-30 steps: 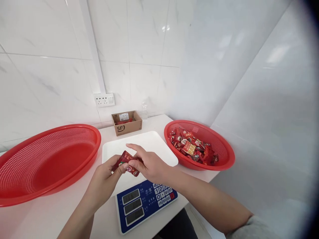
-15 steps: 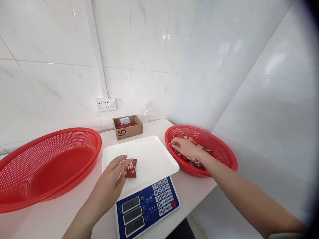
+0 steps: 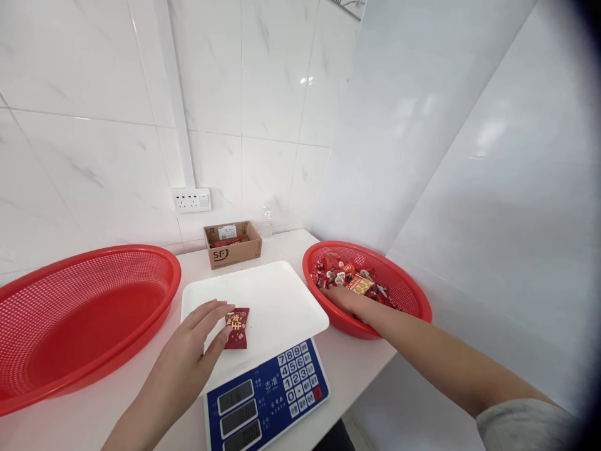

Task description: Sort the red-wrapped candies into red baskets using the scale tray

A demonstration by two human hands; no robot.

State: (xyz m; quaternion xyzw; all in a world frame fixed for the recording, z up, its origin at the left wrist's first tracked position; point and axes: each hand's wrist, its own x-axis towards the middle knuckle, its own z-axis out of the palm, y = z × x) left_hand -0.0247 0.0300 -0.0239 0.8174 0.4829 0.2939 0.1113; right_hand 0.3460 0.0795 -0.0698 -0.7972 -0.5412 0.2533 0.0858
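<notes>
On the white tray of the scale (image 3: 277, 313) lies one dark red candy packet (image 3: 237, 328) with yellow lettering. My left hand (image 3: 192, 341) is at the packet's left edge, thumb and fingers apart. Inside the right red basket (image 3: 413, 285), my right hand (image 3: 345, 299) reaches down among red wrapped candies (image 3: 364, 282). Its fingers are mostly hidden by the candies, so what they hold cannot be made out. The scale's blue panel (image 3: 267, 394) has a keypad and three displays.
A large red basket (image 3: 107, 313) with nothing in it stands at the left. A cardboard box (image 3: 235, 252) holding red packets and a clear plastic bottle (image 3: 267, 222) are near the wall. A socket (image 3: 191, 200) is on the tiled wall.
My right hand has gone deeper into the candies, nearer the basket's front side. The whole view has shifted slightly. My left hand still stays beside the packet, its thumb and fingers wider apart.
</notes>
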